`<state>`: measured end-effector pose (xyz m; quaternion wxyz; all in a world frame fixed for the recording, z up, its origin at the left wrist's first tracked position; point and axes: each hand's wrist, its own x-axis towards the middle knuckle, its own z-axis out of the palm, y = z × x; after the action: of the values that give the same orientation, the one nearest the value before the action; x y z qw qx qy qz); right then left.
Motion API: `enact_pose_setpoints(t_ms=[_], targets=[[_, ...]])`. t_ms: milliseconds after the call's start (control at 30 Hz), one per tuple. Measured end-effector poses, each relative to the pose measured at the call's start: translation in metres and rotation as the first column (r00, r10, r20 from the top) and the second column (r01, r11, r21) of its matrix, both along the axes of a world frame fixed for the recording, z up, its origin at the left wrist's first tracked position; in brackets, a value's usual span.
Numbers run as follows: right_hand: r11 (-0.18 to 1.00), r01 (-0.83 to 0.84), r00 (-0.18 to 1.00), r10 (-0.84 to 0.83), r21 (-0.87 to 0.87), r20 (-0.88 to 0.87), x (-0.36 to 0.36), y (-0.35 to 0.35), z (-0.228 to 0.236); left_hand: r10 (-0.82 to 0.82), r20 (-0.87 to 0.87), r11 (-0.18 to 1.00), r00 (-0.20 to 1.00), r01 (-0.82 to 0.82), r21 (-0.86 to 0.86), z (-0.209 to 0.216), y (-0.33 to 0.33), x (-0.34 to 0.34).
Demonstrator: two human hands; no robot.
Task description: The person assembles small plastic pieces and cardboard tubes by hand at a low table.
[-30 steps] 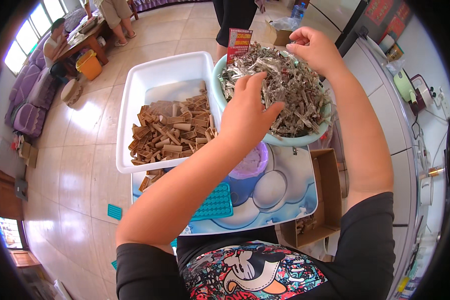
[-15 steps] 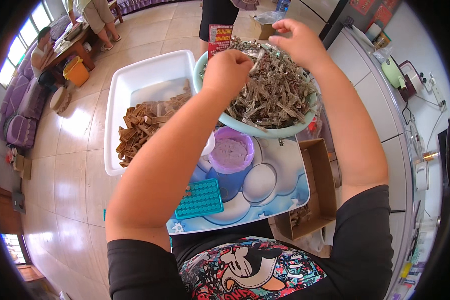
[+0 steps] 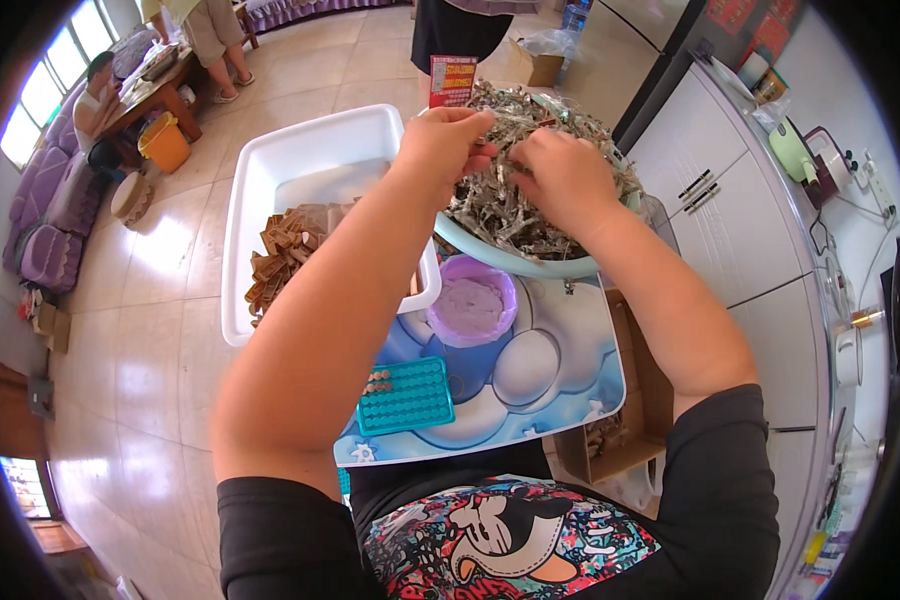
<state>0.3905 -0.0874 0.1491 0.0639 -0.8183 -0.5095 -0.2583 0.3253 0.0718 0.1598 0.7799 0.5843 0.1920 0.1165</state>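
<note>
A pale green basin (image 3: 570, 266) is heaped with greyish-brown, shiny, crinkled strips (image 3: 515, 215). Over its left side my left hand (image 3: 442, 148) is closed in a pinch; whatever sits between the fingertips is too small or hidden to name. My right hand (image 3: 567, 180) bends down onto the heap, its fingers curled inward, with their tips partly hidden among the strips. Left of the basin, brown wedge-shaped pieces (image 3: 282, 262) fill part of a white tub (image 3: 238, 215), partly covered by my left forearm. A red printed card (image 3: 452, 80) stands upright at the basin's far left edge.
Nearer to me on a blue-and-white patterned table (image 3: 530, 420) are a purple-lined bowl (image 3: 473, 305) of pale powder and a teal tray (image 3: 407, 398) with small round pieces in it. A cardboard box (image 3: 630, 440) is at the right. Other people are farther off.
My right hand has come down and left onto the heap from above its far right side. My left hand has shifted slightly, still pinched. The view has moved a little.
</note>
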Motion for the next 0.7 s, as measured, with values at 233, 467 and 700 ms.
enact_pose_setpoints(t_ms=[233, 467, 700], targets=[[0.900, 0.044, 0.890, 0.162, 0.433, -0.427, 0.036, -0.007, 0.022, -0.012, 0.099, 0.996, 0.995, 0.021, -0.082, 0.005, 0.000, -0.010], [0.747, 0.187, 0.693, 0.359, 0.638, -0.625, 0.033, -0.008, 0.042, 0.038, -0.138, 0.911, 0.990, 0.023, 0.412, -0.016, 0.001, -0.012], [0.746, 0.197, 0.682, 0.362, 0.636, -0.635, 0.039, -0.011, 0.034, 0.365, 0.340, 0.540, 0.867, -0.495, 0.681, -0.021, -0.020, -0.023]])
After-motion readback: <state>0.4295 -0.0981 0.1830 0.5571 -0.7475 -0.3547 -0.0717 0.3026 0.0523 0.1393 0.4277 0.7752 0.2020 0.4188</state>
